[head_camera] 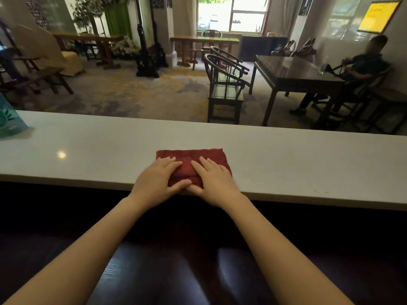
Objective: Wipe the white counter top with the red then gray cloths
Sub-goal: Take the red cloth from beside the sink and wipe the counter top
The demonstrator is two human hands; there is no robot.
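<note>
Two bare hands pressed flat on a folded red cloth (191,160) that lay on the white bench (88,148), its near fold touching the bench's near edge and its far edge stopping short of the far edge. The left hand (157,179) covered the cloth's near left part and the right hand (214,180) its near right part, thumbs almost meeting over the cloth's near fold; each grip was open, fingers spread and palms down on the fabric, neither closed around it. Bare white surface ran well to the left and to the right of the cloth, with a narrower bare strip beyond it up to the far edge. A teal package (10,122) stood at the bench's far left end, well apart from the cloth; its print was too blurred to read. A ceiling light's glare (61,154) showed on the surface between the package and the cloth. No gray cloth could be seen on the bench. Past the bench's far edge stood dark wooden chairs (224,84) and a dark table (295,73), where a seated person (361,69) was visible to the right. A yellow notice (380,16) hung on the wall above that person, its writing unreadable.
</note>
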